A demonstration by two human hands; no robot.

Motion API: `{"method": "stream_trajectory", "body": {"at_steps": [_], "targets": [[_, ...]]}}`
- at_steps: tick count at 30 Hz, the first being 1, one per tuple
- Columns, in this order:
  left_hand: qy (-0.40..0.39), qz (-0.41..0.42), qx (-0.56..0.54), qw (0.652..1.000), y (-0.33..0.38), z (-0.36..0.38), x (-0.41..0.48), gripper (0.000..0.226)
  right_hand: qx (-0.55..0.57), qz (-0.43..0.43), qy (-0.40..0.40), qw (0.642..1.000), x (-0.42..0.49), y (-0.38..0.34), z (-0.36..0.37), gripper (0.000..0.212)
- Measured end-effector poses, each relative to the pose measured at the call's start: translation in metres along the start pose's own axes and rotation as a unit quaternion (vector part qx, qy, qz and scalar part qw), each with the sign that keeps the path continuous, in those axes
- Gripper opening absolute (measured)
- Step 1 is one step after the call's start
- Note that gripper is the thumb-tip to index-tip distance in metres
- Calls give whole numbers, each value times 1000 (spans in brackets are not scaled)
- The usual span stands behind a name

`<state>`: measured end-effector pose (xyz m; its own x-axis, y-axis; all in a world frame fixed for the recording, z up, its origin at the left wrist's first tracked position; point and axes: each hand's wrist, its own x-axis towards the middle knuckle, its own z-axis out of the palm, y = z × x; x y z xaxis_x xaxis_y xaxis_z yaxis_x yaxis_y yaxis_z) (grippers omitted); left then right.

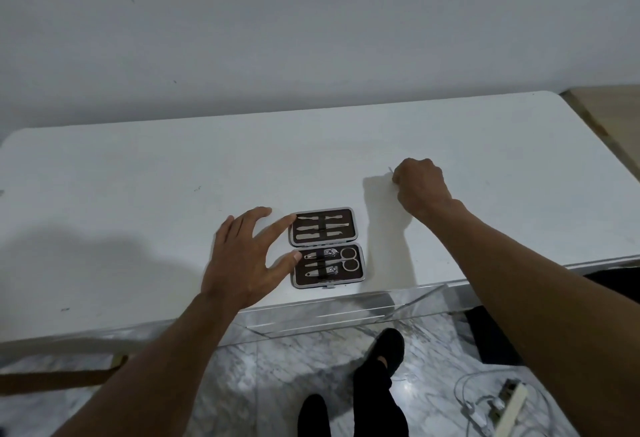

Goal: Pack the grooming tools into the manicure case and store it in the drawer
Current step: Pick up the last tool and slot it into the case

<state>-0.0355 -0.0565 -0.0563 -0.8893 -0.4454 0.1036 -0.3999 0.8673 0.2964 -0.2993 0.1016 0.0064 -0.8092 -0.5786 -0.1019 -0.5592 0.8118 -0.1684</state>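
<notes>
The manicure case [361,241] lies open on the white table [138,201], near its front edge. Its brown lining holds several metal tools under black straps, among them scissors [347,258] and nail clippers [330,252]. My left hand [242,260] is spread open at the case's left side, index finger and thumb touching its rim. My right hand [420,187] is closed farther back and to the right, pinching a thin metal tool [390,170] whose tip sticks out by the knuckles. A clear acrylic drawer [329,315] hangs under the table's front edge, below the case.
A plain wall stands behind the table. Below are a marble floor, my dark-clad legs and foot [386,350], and a power strip with white cables [502,402] at the lower right. A wooden surface [609,107] borders the table's right end.
</notes>
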Motion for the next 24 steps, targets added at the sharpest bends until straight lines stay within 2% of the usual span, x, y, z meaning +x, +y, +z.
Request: {"method": "stream_trajectory", "body": {"at_steps": [7, 9, 17, 20, 24], "targets": [[3, -1, 1, 1000, 0, 1, -1, 63, 58, 56, -67, 995, 16, 1, -9, 31], [4, 0, 0, 1000, 0, 1, 0, 63, 61, 57, -83, 993, 14, 0, -9, 24], [1, -1, 2, 1000, -1, 2, 0, 63, 51, 52, -80, 994, 11, -1, -3, 13], [2, -2, 5, 1000, -1, 2, 1, 63, 70, 65, -77, 992, 11, 0, -3, 15], [7, -1, 6, 1000, -1, 2, 1, 63, 105, 88, -76, 988, 8, 0, -6, 6]]}}
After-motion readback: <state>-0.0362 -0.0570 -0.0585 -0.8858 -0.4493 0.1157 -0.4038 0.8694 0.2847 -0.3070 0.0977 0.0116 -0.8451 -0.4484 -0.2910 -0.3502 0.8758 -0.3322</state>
